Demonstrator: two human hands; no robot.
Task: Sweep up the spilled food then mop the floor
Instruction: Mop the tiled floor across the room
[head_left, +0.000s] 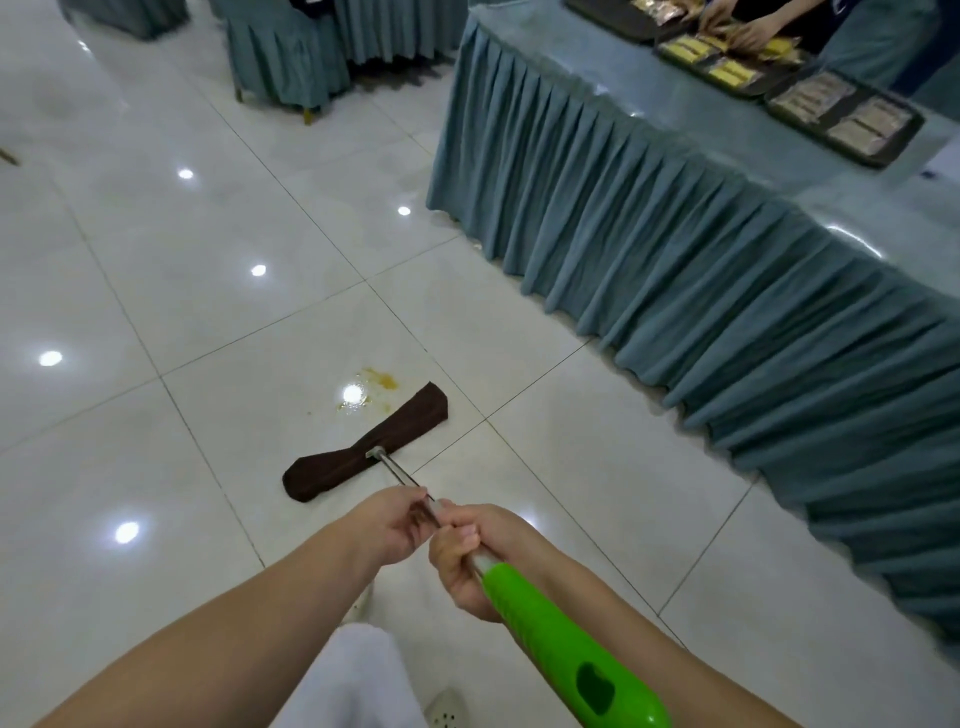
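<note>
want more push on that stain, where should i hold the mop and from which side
Keep the right hand where the green grip meets the metal pole, and the left hand further down it, coming from above. The mop slants forward toward the stain.

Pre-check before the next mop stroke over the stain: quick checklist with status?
1. Left hand grips the pole: ok.
2. Right hand grips the pole just above the green handle: ok.
3. Mop head lies flat on the floor: ok.
4. Mop head over the stain: not ok, the yellow stain lies just beyond the cloth, uncovered.
5. Solid food swept up first: cannot tell; only a wet yellow smear and small specks show.
6. Room for the stroke: ok, bare tiles ahead; the table skirt stands off to the right.
</note>
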